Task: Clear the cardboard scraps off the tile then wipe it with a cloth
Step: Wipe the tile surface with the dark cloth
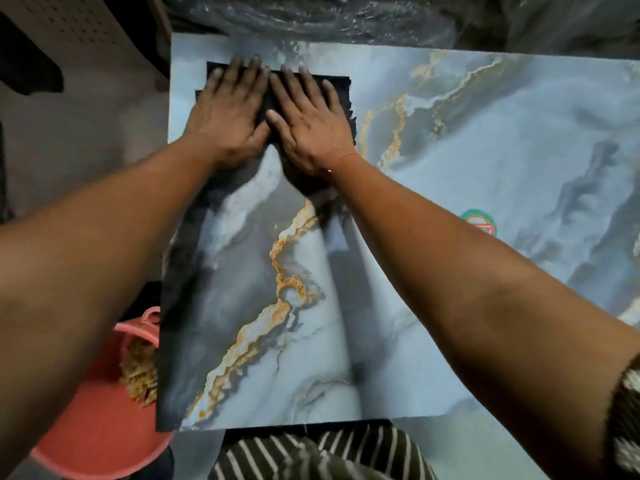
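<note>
Wiping is in hand — left hand (228, 109) and right hand (308, 123) press flat, fingers straight, on the dark cloth (341, 88) at the tile's (485, 140) far corner. No scraps show on it. Next, likely, a firm pull toward the near edge.

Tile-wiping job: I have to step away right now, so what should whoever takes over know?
Left hand and right hand: both flat, side by side, pressing the dark cloth at the far left corner of the marble-pattern tile.
Done: no cardboard scraps show on the tile; brown scraps lie in the pink tub on the left.
Left: wipe the rest of the tile, including around the round sticker.
</note>
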{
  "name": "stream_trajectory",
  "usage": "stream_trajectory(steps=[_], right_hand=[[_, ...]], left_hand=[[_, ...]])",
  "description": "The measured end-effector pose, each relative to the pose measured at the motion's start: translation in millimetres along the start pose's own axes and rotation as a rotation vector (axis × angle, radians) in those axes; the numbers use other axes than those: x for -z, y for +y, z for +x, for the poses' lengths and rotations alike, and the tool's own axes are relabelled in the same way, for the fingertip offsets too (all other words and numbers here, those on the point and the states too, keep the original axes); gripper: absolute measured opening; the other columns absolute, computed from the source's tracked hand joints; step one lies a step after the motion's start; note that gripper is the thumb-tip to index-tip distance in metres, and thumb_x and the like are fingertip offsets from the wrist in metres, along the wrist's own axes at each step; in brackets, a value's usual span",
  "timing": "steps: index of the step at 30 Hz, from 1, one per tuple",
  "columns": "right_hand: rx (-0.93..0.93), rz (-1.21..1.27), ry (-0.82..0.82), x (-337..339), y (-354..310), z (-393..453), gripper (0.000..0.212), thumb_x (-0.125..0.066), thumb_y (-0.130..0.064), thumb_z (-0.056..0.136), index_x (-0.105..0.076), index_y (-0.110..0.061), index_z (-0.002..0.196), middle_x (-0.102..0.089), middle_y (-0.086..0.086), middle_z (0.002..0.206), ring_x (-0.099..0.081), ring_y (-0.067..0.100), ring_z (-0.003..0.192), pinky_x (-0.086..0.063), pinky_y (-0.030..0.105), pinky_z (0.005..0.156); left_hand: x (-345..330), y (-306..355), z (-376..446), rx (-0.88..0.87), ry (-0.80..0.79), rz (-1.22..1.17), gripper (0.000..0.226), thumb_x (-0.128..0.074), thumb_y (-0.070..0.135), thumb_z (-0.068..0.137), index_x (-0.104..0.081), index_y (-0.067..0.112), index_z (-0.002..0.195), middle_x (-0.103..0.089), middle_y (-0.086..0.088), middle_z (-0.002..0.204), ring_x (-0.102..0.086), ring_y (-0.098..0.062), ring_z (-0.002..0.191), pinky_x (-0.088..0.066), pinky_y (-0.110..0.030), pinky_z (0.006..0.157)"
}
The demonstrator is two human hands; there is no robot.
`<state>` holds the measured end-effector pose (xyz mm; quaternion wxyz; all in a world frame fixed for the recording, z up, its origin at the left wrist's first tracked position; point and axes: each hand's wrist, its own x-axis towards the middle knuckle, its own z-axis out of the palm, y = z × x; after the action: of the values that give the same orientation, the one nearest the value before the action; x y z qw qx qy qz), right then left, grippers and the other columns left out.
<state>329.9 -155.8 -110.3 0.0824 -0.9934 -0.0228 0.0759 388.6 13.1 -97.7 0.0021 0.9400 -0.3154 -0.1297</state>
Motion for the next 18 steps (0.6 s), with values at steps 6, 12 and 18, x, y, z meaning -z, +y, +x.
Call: stream_trajectory(steps=[6,12,18], right_hand=[[0.037,0.027,0.041,-23.7,-13.8,-113.7,0.068,-0.018,-0.055,0.107,-0.028,-0.024,0.166,-0.026,0.0,0.173,-0.02,0.023,0.161,-0.015,0.05,0.129],[0.081,0.022,0.007,-44.5,-36.6,-244.6,0.065,-0.025,-0.052,0.11,-0.02,-0.022,0.168,-0.015,0.0,0.175,-0.008,0.022,0.163,-0.013,0.051,0.129],[0.092,0.009,-0.029,-57.7,-64.2,-359.7,0.067,-0.032,-0.05,0.111,-0.014,-0.021,0.168,-0.007,-0.001,0.176,-0.001,0.021,0.163,-0.012,0.052,0.13]], left_hand=[[-33.8,56.3,-98.1,0.031,0.011,-0.031,0.082,-0.024,0.054,0.097,-0.01,0.01,0.166,-0.003,-0.011,0.174,0.002,-0.031,0.161,-0.003,-0.051,0.129],[-71.3,120.5,-215.7,0.066,0.013,-0.053,0.083,-0.028,0.054,0.098,-0.009,0.011,0.166,-0.001,-0.009,0.174,0.005,-0.028,0.161,-0.005,-0.051,0.129],[-99.7,172.6,-321.3,0.072,-0.009,-0.065,0.085,-0.031,0.055,0.098,-0.008,0.011,0.166,0.003,-0.009,0.174,0.007,-0.028,0.161,-0.008,-0.053,0.129]])
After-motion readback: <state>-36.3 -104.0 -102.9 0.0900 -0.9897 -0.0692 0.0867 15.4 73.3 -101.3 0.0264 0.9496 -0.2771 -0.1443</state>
